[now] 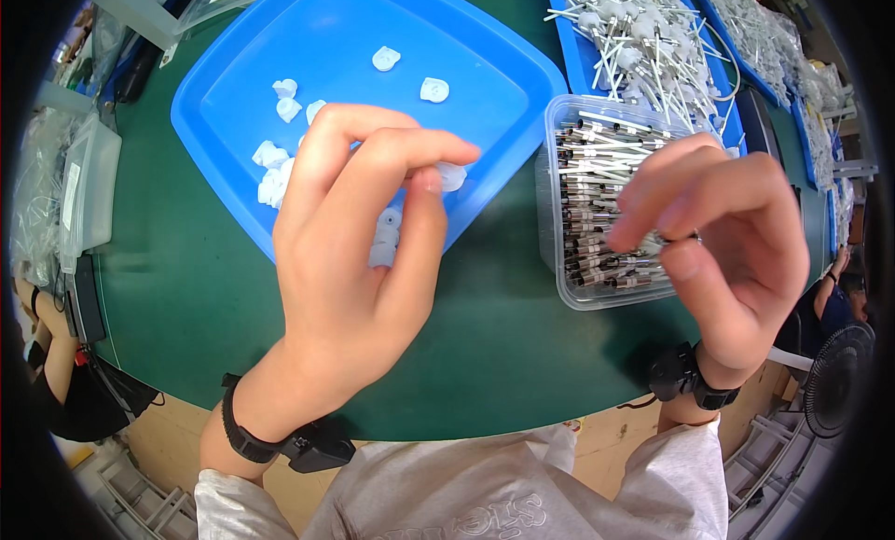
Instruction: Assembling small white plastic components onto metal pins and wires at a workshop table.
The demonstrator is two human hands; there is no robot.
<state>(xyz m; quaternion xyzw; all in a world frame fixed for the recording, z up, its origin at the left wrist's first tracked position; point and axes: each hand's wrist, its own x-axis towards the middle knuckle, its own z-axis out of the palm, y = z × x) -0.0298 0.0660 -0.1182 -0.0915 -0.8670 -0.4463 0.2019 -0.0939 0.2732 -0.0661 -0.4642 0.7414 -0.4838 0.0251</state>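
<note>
My left hand (354, 223) is over the near part of a blue tray (224, 69), its thumb and fingers closed on a small translucent white plastic cap (452, 177). Several similar white plastic caps (276, 184) lie in the tray, some partly hidden behind this hand. My right hand (732, 242) is at the right side of a clear plastic box (562, 283). Between its thumb and fingertips shows a small dark metallic piece (679, 237), mostly covered by the fingers. Thin white tubes with metal ends (597, 204) fill the box.
Behind the box, a second blue tray (576, 50) is heaped with white caps joined to thin tubes (643, 41). More loaded blue trays line the far right. A clear bin (93, 195) stands at the left on the green table (485, 344). Other people sit at both sides; a fan (839, 381) stands right.
</note>
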